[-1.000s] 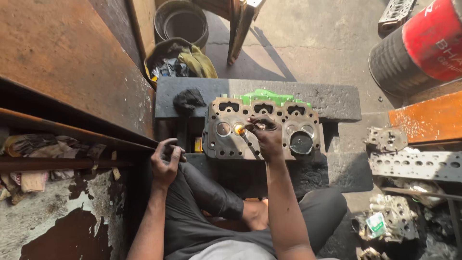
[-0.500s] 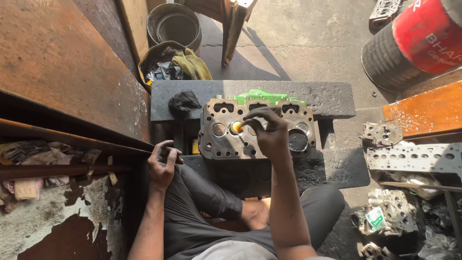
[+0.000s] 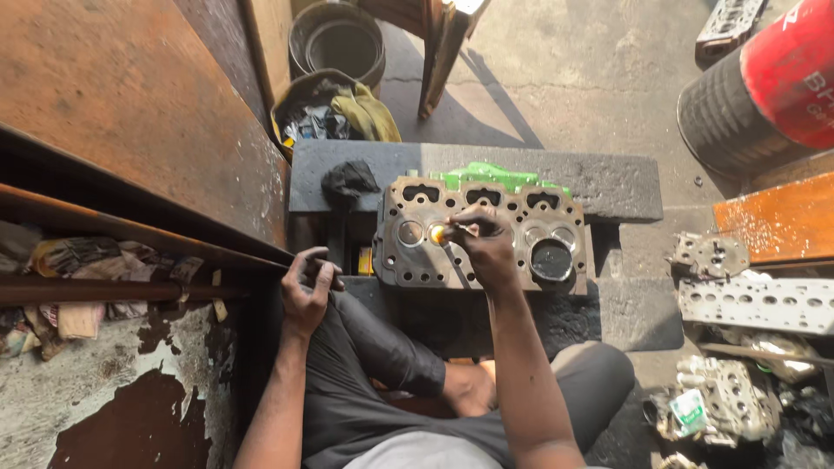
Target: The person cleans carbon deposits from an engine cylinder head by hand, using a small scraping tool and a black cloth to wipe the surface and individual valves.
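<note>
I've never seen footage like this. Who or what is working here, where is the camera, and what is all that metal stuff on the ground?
No machine is at work: these are a person's two bare hands, filmed by a camera worn on the head and looking straight down, so you see the forearms and the folded legs below. The right hand holds a small tool with a yellow tip against a greasy metal engine block part full of round holes, which rests on a dark slab. The left hand rests empty at the knee, beside a rusty rail. A black rag lies on the slab. To the right are more metal engine pieces and a red drum.
</note>
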